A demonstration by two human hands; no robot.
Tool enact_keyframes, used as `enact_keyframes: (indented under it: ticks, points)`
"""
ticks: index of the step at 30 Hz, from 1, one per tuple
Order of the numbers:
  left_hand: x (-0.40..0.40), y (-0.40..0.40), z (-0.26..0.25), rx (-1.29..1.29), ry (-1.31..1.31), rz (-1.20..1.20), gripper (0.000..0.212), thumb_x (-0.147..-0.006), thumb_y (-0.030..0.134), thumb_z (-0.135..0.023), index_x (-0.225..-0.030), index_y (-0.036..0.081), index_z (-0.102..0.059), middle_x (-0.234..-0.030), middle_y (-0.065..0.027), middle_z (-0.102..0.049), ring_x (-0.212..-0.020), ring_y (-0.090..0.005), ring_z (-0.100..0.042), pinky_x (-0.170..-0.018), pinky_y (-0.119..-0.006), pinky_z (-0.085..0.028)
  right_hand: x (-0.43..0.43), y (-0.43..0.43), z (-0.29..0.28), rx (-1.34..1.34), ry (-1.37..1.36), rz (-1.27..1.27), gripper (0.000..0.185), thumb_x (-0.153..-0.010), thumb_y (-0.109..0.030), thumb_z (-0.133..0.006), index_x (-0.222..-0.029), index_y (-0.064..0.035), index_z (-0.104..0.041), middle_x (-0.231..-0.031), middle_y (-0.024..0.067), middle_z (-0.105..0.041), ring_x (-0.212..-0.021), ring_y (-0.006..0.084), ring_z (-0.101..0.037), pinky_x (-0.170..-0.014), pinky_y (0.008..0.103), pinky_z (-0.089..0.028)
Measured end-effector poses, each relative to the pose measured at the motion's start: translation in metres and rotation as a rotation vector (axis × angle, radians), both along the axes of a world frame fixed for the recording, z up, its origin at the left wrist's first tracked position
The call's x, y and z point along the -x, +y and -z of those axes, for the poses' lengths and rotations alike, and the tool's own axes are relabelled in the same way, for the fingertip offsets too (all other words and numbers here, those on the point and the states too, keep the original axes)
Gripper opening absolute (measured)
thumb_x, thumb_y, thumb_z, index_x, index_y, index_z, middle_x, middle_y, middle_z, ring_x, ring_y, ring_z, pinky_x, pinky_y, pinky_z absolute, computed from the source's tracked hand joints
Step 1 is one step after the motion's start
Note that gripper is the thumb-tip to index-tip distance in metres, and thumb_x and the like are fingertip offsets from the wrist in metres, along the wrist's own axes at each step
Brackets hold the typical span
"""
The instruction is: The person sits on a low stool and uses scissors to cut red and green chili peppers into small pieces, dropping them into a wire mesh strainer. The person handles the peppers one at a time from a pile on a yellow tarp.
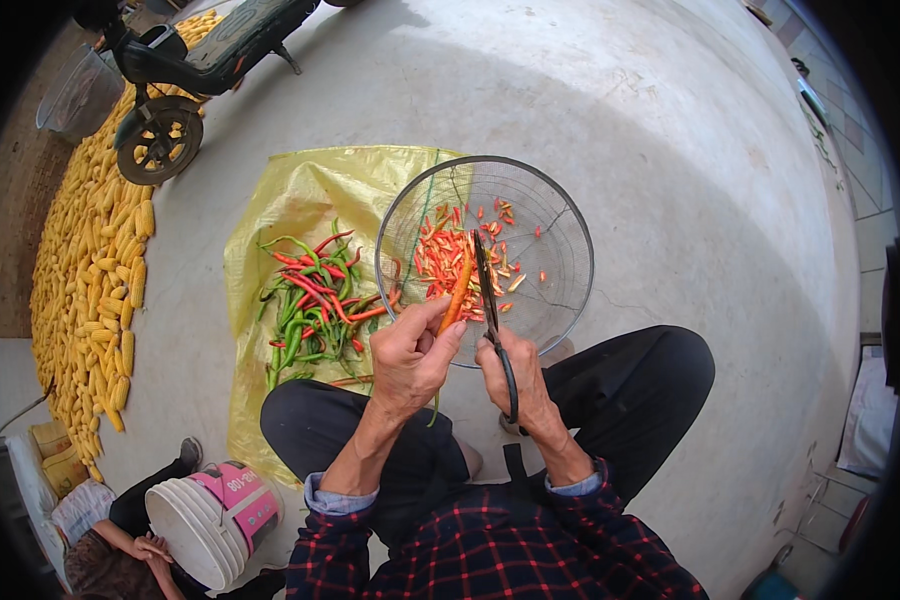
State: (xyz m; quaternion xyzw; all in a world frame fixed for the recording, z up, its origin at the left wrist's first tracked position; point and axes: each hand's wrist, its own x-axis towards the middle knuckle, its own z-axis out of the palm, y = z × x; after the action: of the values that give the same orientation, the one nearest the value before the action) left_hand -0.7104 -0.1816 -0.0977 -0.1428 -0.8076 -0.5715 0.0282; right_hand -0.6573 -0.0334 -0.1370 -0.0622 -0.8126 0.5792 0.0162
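Between the thumb and fingers of my left hand [410, 356] is an orange-red chili pepper [460, 289], its tip pointing away from me and its green stem hanging below the hand. My right hand [520, 375] grips dark-handled scissors [487, 289], whose blades lie just right of the pepper. Both hands are over the near part of a round wire-mesh basket [555, 300]. Cut red chili pieces [442, 255] are heaped in its left half, with a few scattered to the right. Whole red and green chilies [311, 289] lie piled left of the basket.
A yellow woven plastic sheet [255, 247] lies under the whole chilies and part of the basket. Corn cobs [94, 300] cover the floor at left, near an electric scooter [172, 90]. A lidded bucket [217, 517] and a seated person [112, 555] are at lower left.
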Motion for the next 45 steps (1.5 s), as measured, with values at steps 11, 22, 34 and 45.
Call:
enact_keyframes:
  ticks: [11,22,34,45]
  points:
    - [0.001,-0.002,0.009,-0.077,-0.069,0.044,0.030,-0.081,0.001,-0.074,-0.110,-0.004,-0.067,-0.070,0.0006,-0.060,-0.052,-0.0011,-0.041,-0.046,-0.020,-0.031,0.002,-0.006,-0.012,-0.026,-0.007,-0.084,0.017,-0.089,-0.011,-0.052,-0.091,0.0056,-0.050,-0.070,0.0259,-0.056,-0.068,0.0422,-0.060,-0.059,0.0455,-0.044]
    - [0.003,0.003,0.016,-0.352,-0.199,0.014,0.030,-0.087,0.001,-0.069,-0.116,-0.006,-0.064,-0.084,-0.0052,-0.069,-0.067,-0.0031,-0.057,-0.056,-0.018,-0.045,-0.001,-0.009,-0.007,-0.003,0.033,-0.080,0.017,-0.087,-0.009,-0.057,-0.086,0.0053,-0.046,-0.067,0.0296,-0.056,-0.063,0.0485,-0.059,-0.057,0.0528,-0.045]
    - [0.001,0.004,0.015,-0.313,-0.223,0.034,0.029,-0.089,0.004,-0.068,-0.116,-0.005,-0.064,-0.082,-0.0048,-0.069,-0.070,-0.0074,-0.062,-0.060,-0.022,-0.049,-0.005,-0.012,-0.005,-0.051,-0.003,-0.044,0.019,-0.087,-0.010,-0.056,-0.083,0.0061,-0.046,-0.066,0.0295,-0.055,-0.067,0.0489,-0.059,-0.057,0.0506,-0.044]
    - [0.005,0.000,0.013,-0.182,-0.179,0.063,0.038,-0.089,0.002,-0.067,-0.125,-0.005,-0.060,-0.089,-0.0043,-0.069,-0.066,-0.0040,-0.055,-0.058,-0.020,-0.045,-0.004,-0.012,-0.001,-0.128,-0.016,-0.127,0.016,-0.087,-0.009,-0.054,-0.091,0.0048,-0.046,-0.073,0.0289,-0.058,-0.069,0.0487,-0.059,-0.062,0.0518,-0.046]
